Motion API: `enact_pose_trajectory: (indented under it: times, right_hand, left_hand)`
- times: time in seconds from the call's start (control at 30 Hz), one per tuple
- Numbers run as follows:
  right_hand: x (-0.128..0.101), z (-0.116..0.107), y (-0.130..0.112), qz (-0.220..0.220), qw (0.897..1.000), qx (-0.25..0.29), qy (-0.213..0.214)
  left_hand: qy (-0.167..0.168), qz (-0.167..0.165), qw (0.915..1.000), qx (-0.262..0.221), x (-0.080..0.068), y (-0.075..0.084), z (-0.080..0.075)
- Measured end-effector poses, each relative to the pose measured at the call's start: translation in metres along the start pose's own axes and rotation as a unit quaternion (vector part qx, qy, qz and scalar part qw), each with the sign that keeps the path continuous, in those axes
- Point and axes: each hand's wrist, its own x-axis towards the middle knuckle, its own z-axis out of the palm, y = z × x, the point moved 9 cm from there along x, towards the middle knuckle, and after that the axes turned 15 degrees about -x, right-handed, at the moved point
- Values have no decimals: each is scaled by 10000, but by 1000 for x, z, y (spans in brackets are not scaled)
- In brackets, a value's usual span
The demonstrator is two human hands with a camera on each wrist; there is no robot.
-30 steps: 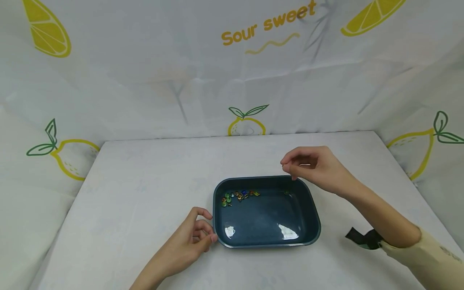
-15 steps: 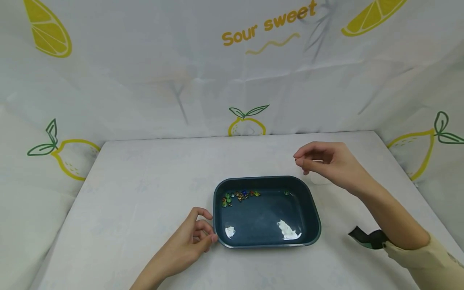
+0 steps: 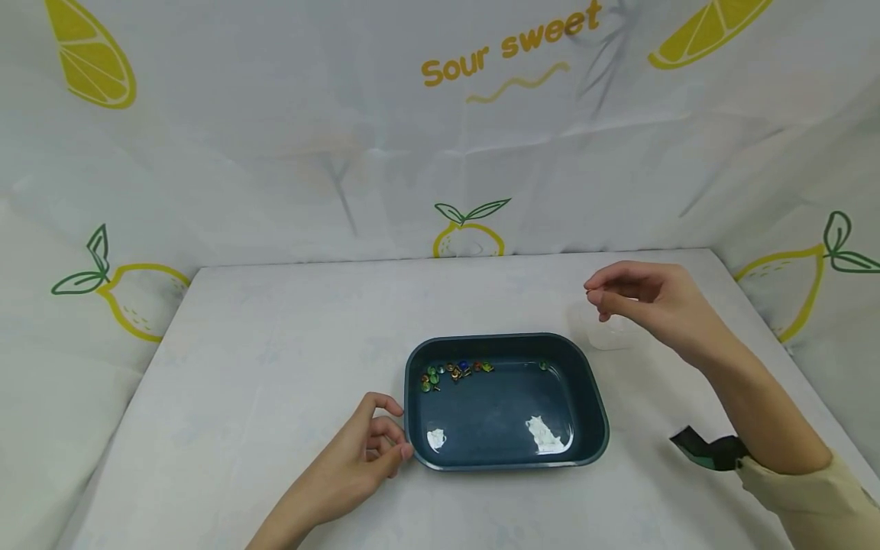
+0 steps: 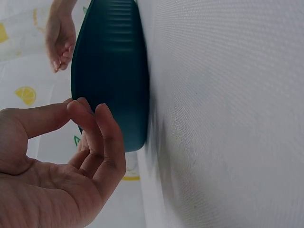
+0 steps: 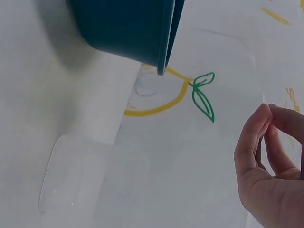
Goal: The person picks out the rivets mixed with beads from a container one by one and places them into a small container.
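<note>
A dark teal tray (image 3: 600,428) sits mid-table, also seen in the left wrist view (image 4: 111,71) and the right wrist view (image 5: 128,28). Several coloured push pins (image 3: 457,370) lie at its back left, and a single green pin (image 3: 543,366) lies at its back right. My left hand (image 3: 395,428) (image 4: 83,107) rests with relaxed fingers against the tray's front left corner. My right hand (image 3: 594,298) (image 5: 263,114) hovers above a small clear container (image 3: 608,338) (image 5: 76,180) behind the tray's right corner. Its thumb and forefinger are pinched together, and nothing shows between them.
White cloth with lemon prints covers the table (image 3: 275,367) and the walls around it. A black and green strap (image 3: 708,451) sits on my right wrist at the end of a cream sleeve.
My right hand has moved right and back, from over the tray's back right corner to above the clear container, fingers still pinched. The left hand and tray have stayed put.
</note>
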Motion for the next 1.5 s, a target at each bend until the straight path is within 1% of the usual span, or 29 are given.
enact_pose_trajectory:
  times: [0.13, 0.23, 0.33, 0.43, 0.57, 0.8, 0.9, 1.03, 1.23, 1.5]
  right_hand:
    - [0, -3, 8, 7, 10000, 27, -21]
    - [0, -6, 16, 111, 9999, 96, 23]
    - [0, -10, 22, 92, 9999, 110, 35]
    - [-1, -14, 29, 98, 9999, 64, 69]
    - [-1, -17, 39, 251, 9996, -17, 113]
    - [0, -18, 49, 190, 9998, -56, 39]
    - [1, -18, 53, 244, 9996, -118, 37]
    - [1, -18, 57, 284, 9991, -311, 60]
    - [3, -15, 63, 202, 9978, -620, 115]
    - [4, -8, 64, 126, 9925, -1199, 208]
  left_hand:
    - [12, -3, 10000, 26, 0, 0, 0]
    - [21, -12, 10000, 28, 0, -1, -1]
    - [16, -3, 10000, 18, 0, -1, 0]
    - [7, 11, 10000, 11, 0, 0, 0]
    - [10, -1, 10000, 2, 0, 0, 0]
    - [44, -30, 10000, 29, 0, -1, -1]
    - [33, -21, 10000, 43, 1, -1, -1]
    - [25, -17, 10000, 35, 1, -1, -1]
    - [23, -18, 10000, 23, 1, -1, -1]
    - [57, -57, 10000, 20, 1, -1, -1]
